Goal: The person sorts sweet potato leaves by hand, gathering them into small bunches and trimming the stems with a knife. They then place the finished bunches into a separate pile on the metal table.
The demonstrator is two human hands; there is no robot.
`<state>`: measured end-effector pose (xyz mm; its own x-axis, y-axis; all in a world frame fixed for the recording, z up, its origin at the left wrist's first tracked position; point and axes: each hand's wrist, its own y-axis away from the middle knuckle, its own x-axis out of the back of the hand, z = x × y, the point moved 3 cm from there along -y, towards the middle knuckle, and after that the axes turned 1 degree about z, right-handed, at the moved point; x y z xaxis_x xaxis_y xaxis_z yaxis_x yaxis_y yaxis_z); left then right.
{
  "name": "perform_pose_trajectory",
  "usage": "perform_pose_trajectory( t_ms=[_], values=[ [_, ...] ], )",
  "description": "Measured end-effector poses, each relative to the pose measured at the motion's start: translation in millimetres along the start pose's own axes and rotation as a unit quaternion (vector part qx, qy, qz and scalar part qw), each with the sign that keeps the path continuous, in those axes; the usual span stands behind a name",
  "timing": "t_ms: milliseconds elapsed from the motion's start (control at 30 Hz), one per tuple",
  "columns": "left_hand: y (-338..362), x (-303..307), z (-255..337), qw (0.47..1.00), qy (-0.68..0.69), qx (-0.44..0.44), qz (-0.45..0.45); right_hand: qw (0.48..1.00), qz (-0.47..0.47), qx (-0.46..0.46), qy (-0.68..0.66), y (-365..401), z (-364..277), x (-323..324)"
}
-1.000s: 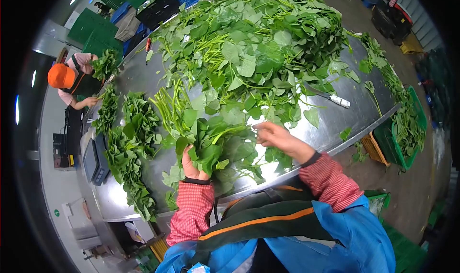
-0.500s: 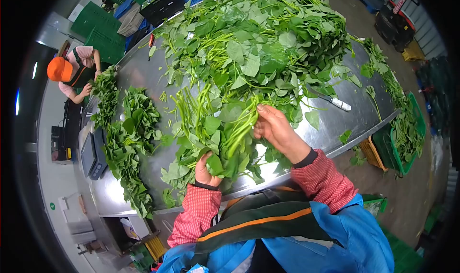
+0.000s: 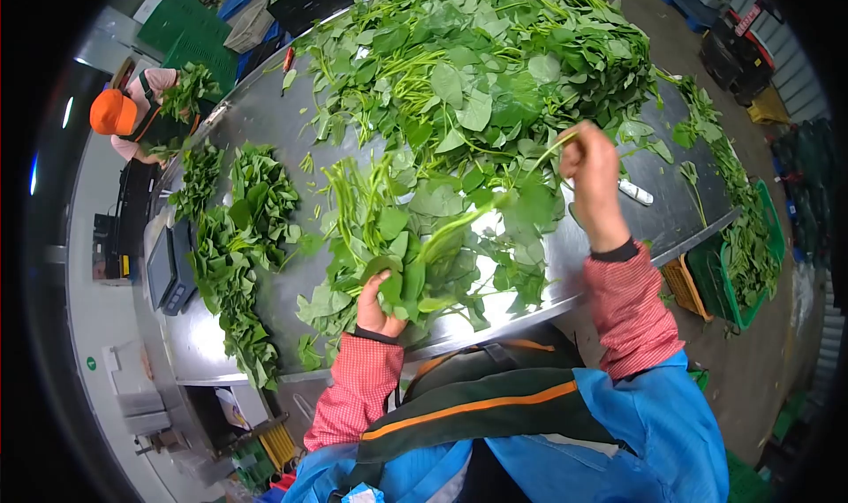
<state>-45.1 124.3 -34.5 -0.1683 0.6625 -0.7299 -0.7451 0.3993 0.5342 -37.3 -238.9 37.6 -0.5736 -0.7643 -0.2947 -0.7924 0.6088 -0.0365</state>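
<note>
Bunch of greens (image 3: 402,238): at the near edge of the table, just in front of the body, leafy end in the left hand (image 3: 378,304), stems fanned away towards the heap.
Left hand: fingers curled shut around the bunch, leaves spilling out on both sides.
Single stem (image 3: 530,163): pinched in the right hand (image 3: 587,167), slanting down and left towards the bunch; lower end lost among loose leaves.
Right hand: raised above the table, fingers closed on the top of the stem, red checked cuff at the wrist.
Heap (image 3: 495,52): loose leaves and stalks piled over the far half of the table, running down to meet the bunch.
Knife (image 3: 634,191): white handle flat on bare steel just right of the right hand, blade end hidden behind the wrist.
Table (image 3: 265,123): long, shiny stainless steel, reflecting light near the bunch.
Sorted bundles (image 3: 234,238): laid in a row along the left side, parted from the bunch by a strip of bare steel.
Scale (image 3: 172,269): at the left rim, just beside the bundles.
Co-worker (image 3: 115,113): orange cap, at the far left end, greens in hand.
Edges: near rim under both forearms; right rim trailed with stray greens (image 3: 707,123).
Floor: grey concrete on the right; green crate (image 3: 751,264) of leaves and woven basket (image 3: 685,282) just below the right rim; stacked crates (image 3: 190,17) beyond the far left end.
Open room: bare steel between bunch and bundles, around the knife, and left of the heap.
</note>
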Motion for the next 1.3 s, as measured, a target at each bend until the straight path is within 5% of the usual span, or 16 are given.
perform_pose_trajectory(
  t_ms=[33,100,167,233,300,367,467,567,633,667,800,867,1033,1133,1200,1300],
  values=[
    [-3,4,1,0.999,0.039,0.004,-0.012,0.995,-0.025,-0.051,-0.085,-16,8,17],
    [-5,0,8,0.999,0.038,-0.022,-0.024,0.963,-0.056,0.08,0.253,-17,33,32],
    [-12,4,15,0.995,0.05,-0.033,-0.083,0.78,-0.115,0.092,0.609,10,37,23],
    [-8,-14,23,0.988,0.073,-0.04,-0.131,0.676,-0.238,0.071,0.694,49,45,9],
    [-10,-26,30,0.972,0.104,-0.03,-0.207,0.721,-0.357,0.078,0.589,81,58,-10],
    [-12,-18,35,0.971,0.114,-0.044,-0.205,0.759,-0.464,-0.055,0.453,97,70,-32],
    [-19,-25,35,0.964,0.102,-0.041,-0.244,0.895,-0.408,-0.175,0.039,105,109,-50],
    [-14,-36,24,0.975,0.089,-0.029,-0.202,0.895,-0.318,-0.257,-0.177,97,97,-77],
    [-9,-43,11,0.974,0.109,0.033,-0.196,0.913,-0.276,-0.242,-0.179,78,76,-83],
    [-17,-25,7,0.977,-0.021,-0.03,-0.209,0.921,-0.256,-0.234,-0.18,67,68,-86],
    [-12,6,-6,0.997,0.0,0.065,-0.036,0.916,-0.217,-0.176,-0.287,35,16,-75],
    [-29,58,-9,0.988,-0.146,0.019,-0.043,0.917,-0.24,-0.122,-0.294,19,-7,-53],
    [-25,77,-23,0.964,-0.258,-0.006,-0.065,0.932,-0.295,-0.145,0.153,28,43,-37],
    [0,-5,-12,0.81,-0.487,-0.204,-0.256,0.918,-0.296,-0.244,-0.096,62,76,-61],
    [-8,-29,-31,0.915,-0.392,0.019,-0.099,0.931,-0.286,-0.205,-0.097,62,66,-76],
    [-9,-40,-30,0.701,-0.666,-0.247,-0.065,0.945,-0.266,-0.178,-0.069,63,56,-81]
  ],
)
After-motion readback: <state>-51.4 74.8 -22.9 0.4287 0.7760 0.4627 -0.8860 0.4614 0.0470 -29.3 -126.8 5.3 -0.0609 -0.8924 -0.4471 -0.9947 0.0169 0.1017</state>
